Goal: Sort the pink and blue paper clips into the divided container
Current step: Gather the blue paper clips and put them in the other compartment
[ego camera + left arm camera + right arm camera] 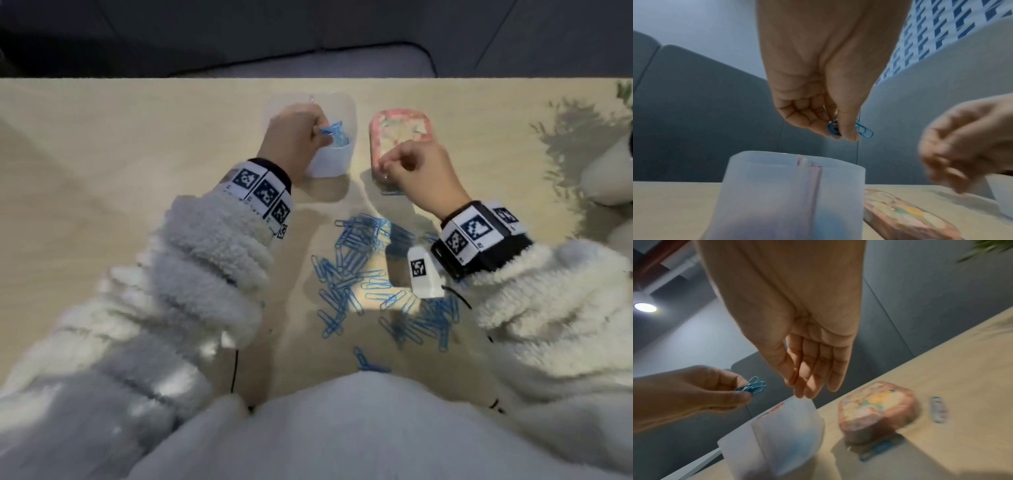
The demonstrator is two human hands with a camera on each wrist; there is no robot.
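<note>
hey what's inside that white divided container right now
The translucent divided container shows blue paper clips in its right compartment, beneath the bunch of blue clips pinched in the left hand. That hand covers the left compartment, so its contents cannot be seen.

Fluffy white fleece sleeves [212, 260] on both arms. Black wristbands [479, 236] carrying square black-white fiducial tags; white tagged camera block [423, 272] beside right wristband, thin black cable [235, 370].

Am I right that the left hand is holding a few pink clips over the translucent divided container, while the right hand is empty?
Not quite: the clips pinched in the left hand are blue, not pink, as the left wrist view shows. The rest holds: they hang above the translucent divided container, and the right hand is empty, its fingers relaxed.
</note>
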